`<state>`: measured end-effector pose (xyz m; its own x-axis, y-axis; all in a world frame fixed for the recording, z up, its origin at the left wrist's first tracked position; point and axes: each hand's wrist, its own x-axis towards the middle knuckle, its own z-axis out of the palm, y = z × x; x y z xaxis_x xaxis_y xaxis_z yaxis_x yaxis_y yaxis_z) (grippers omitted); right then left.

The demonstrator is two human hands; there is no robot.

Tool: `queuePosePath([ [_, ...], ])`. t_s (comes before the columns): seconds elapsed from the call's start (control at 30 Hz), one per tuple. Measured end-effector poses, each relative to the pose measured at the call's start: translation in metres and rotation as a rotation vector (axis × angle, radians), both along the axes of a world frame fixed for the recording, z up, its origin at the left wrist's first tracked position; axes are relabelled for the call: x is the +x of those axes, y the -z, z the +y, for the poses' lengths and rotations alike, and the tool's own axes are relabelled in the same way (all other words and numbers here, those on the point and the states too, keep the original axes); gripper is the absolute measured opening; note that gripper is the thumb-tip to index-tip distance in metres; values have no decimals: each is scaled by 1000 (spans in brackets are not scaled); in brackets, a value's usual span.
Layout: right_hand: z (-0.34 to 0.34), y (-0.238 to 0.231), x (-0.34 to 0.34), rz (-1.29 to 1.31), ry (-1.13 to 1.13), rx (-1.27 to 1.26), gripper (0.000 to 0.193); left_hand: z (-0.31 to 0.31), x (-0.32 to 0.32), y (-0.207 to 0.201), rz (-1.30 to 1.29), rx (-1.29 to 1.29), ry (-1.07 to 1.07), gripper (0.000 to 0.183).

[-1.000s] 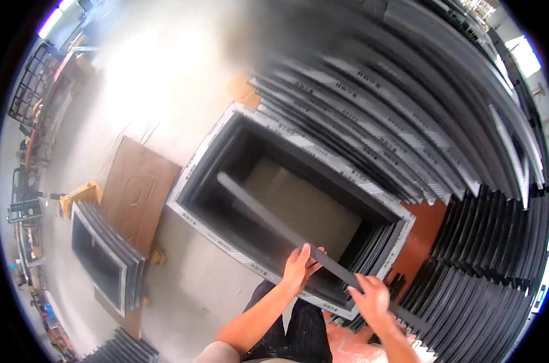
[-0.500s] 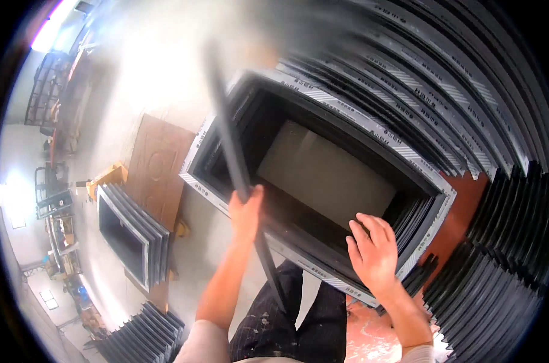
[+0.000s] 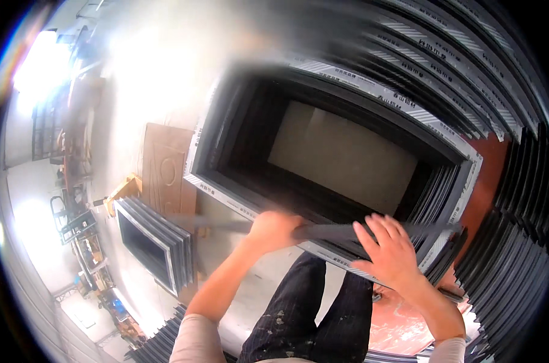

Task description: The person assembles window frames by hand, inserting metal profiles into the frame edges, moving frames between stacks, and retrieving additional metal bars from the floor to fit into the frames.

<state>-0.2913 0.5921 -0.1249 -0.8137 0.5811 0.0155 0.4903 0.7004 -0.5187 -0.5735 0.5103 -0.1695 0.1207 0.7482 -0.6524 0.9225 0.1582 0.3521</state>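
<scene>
My left hand is closed around a long dark strip, blurred by motion. The strip lies roughly level across the near side of a stack of rectangular dark frames, whose top edges carry pale printed film. My right hand is beside the strip with its fingers stretched out and apart; whether it touches the strip I cannot tell. Through the opening of the stacked frames a greyish floor shows.
Many dark profiles lie stacked at the far right, and more at the right edge. To the left, a smaller group of frames leans by a brown panel. A reddish surface lies near my legs.
The strip has swung from steeply upright to nearly level. My left hand has moved right and down with it; my right hand has shifted slightly right and down. The view has shifted too.
</scene>
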Motion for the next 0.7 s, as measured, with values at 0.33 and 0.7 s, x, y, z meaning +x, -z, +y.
queuePosePath([
  [0.33,-71,100,73,-235,190,-429,44,-5,-17,92,-46,30,164,57],
  [0.7,-86,147,70,-246,278,-562,42,-5,-23,118,-26,-85,128,57],
])
